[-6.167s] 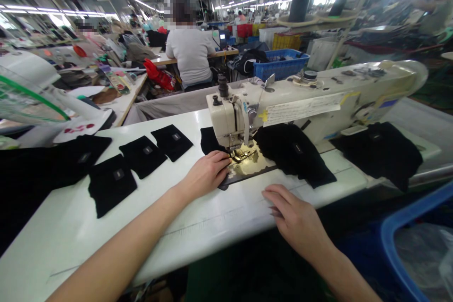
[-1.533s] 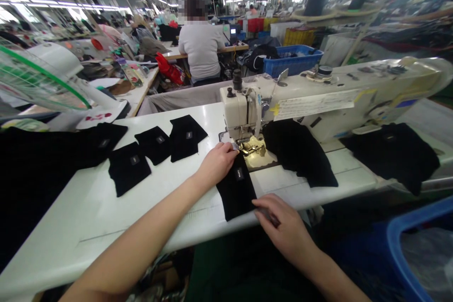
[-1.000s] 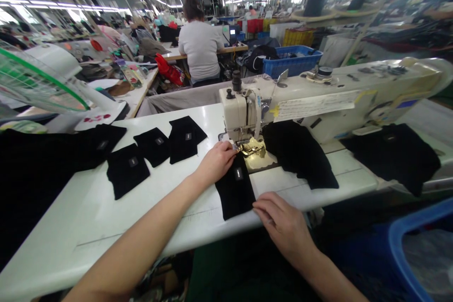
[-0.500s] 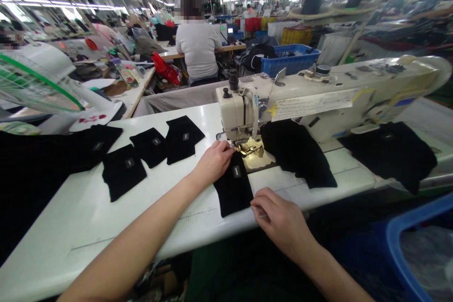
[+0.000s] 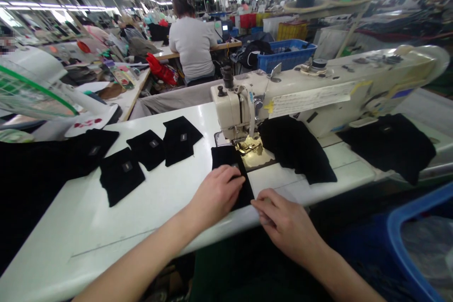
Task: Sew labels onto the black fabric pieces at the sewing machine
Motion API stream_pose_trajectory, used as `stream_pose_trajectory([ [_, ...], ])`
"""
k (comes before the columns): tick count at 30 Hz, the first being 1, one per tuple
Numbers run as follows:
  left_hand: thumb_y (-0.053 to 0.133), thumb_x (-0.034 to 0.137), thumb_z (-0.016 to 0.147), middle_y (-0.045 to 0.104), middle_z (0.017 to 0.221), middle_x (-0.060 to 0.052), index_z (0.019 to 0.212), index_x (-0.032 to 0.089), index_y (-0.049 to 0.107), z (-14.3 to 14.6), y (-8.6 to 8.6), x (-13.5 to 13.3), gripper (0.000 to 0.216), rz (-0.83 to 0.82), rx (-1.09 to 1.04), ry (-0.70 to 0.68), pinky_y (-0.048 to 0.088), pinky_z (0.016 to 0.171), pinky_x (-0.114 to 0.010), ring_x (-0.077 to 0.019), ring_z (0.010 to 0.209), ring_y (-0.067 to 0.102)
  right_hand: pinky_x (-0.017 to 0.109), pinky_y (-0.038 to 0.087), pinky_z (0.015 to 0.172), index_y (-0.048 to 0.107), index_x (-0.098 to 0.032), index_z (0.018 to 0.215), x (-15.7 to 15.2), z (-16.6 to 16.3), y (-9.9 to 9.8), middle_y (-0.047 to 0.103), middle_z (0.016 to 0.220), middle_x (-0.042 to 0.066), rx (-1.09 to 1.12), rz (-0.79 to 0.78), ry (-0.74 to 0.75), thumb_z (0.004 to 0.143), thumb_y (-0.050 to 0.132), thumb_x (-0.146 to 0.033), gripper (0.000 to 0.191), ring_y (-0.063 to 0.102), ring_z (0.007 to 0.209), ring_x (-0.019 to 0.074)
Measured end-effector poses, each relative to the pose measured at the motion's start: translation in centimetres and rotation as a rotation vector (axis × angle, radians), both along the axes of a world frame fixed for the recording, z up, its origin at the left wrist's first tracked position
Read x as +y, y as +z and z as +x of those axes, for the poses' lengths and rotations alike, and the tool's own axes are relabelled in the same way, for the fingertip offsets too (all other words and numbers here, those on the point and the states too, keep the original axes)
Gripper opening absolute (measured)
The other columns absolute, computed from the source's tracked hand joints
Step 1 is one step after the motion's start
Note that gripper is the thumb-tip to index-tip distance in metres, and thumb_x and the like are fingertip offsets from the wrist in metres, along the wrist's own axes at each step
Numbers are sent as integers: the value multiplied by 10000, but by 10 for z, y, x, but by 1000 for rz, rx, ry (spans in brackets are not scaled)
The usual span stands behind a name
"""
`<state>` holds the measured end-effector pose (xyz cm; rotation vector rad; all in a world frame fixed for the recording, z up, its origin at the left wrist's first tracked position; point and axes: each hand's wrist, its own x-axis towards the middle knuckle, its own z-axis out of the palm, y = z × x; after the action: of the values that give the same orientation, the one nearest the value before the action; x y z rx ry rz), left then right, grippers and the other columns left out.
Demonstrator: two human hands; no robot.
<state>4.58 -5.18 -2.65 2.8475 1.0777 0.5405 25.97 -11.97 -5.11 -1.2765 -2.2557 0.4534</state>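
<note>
A black fabric piece (image 5: pixel 226 153) lies on the sewing table, beside the needle area of the sewing machine (image 5: pixel 231 113). On top of it rests my left hand (image 5: pixel 217 193), its fingers bent and drawn together at the cloth, covering most of the small label. My right hand (image 5: pixel 283 217) pinches the cloth's lower right corner at the table's front edge. The gold-coloured presser foot (image 5: pixel 247 146) stands just right of the cloth's far end.
Several labelled black pieces, one of them a cut piece (image 5: pixel 182 140), lie left on the white table (image 5: pixel 102 226). More black cloth (image 5: pixel 300 151) is under the machine arm. A blue bin (image 5: pixel 396 240) stands at lower right, a fan (image 5: pixel 35 85) at left. A co-worker (image 5: pixel 193 47) sits ahead.
My left hand has moved from the cloth's far end by the presser foot back toward me, onto the label. My right hand stays at the near corner. The view has shifted slightly.
</note>
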Motion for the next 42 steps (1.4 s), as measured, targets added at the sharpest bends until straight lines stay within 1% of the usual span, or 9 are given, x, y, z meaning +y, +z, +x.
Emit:
stream_pose_trajectory([
  [3,475,187,978,664,1057,-122,1127,133,662,2,0,-33,245,-54,-21,-95,601,801,-381,-247,992,619,275,493,662,669,-204,1145,-1,2,1,635,1034,59,-18,-11,6,853,502,-62,365,635,794,175],
  [5,470,173,974,667,1094,-137,1158,113,645,2,-2,-43,261,-29,-11,-110,611,802,-382,-259,1025,622,271,497,673,673,-204,1145,1,2,1,632,1025,58,-10,-14,9,854,501,-62,367,634,800,171],
  [7,463,165,975,669,1113,-143,1181,101,633,0,-5,-43,275,14,0,-120,616,803,-391,-266,1034,625,265,496,680,678,-205,1140,3,2,1,630,1018,55,-8,-14,10,851,502,-58,369,632,800,166],
  [11,458,197,991,677,1061,-130,1140,114,652,-1,-6,-32,258,41,37,-112,621,768,-395,-266,1005,631,266,497,692,691,-210,1112,12,-1,2,629,996,46,-24,-16,-3,849,526,-65,343,627,798,165],
  [23,484,238,999,664,1065,-123,1145,131,672,-6,-4,9,261,16,47,-85,606,852,-409,-258,1061,601,257,496,724,717,-223,1077,53,-11,6,660,1009,28,-77,-19,-62,860,568,-91,295,649,867,165],
  [28,486,240,999,662,1061,-122,1155,144,679,-11,-5,25,267,26,39,-85,594,871,-409,-247,1048,605,258,486,706,716,-234,1100,69,-15,9,650,1003,21,-146,-28,-80,889,570,-122,280,650,841,158],
  [31,491,247,997,658,1063,-119,1154,154,685,-12,-5,35,267,23,42,-76,592,861,-402,-242,1038,610,259,488,718,706,-233,1130,75,-18,11,655,1026,29,-162,-12,-87,911,561,-144,277,652,871,164],
  [36,473,247,1004,658,1034,-126,1080,126,710,-14,-4,51,277,32,46,-69,585,850,-396,-241,1005,611,265,495,698,680,-214,1184,73,-21,8,662,1046,42,-170,-7,-111,902,555,-132,319,663,873,180],
  [42,498,222,987,662,1042,-123,1113,143,714,-18,-4,68,262,45,48,-43,579,846,-392,-241,1006,612,256,495,690,674,-216,1173,60,-13,3,675,1071,53,-146,14,-134,856,562,-91,359,669,878,185],
])
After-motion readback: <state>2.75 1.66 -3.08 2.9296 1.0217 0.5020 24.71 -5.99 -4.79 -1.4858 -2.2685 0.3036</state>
